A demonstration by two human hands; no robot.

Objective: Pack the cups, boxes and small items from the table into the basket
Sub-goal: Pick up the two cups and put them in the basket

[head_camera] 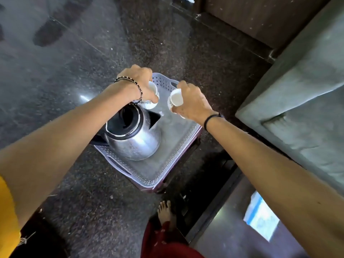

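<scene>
While both arms are stretched over it, a pale perforated plastic basket [149, 175] with slotted handles is seen resting on a dark maroon stool [188, 151], which stands on a speckled dark stone floor [89, 192].

Item 1: a white cup [153, 88], gripped in the left hand [138, 84] at the far left of the basket; the fingers are curled around its outside, and it is held tilted just above a second white cup [149, 104] lying on the basket floor. Whether the two touch cannot be told.

Item 2: a white cup [176, 98], tilted with its mouth toward the camera, clasped in the right hand [191, 102] at the far right of the basket; fingers are closed over its rim and side. Another white shape is glimpsed under the wrist, unidentifiable.

Item 3: a steel electric kettle [133, 136], lid open, upright in the near left part of the basket, spout pointed right.

Noted nearby: a beaded bracelet [138, 86] on the left wrist, a black band [210, 120] on the right wrist, a bare foot [165, 211] below, and a grey cushioned sofa [297, 90] at the right.
</scene>
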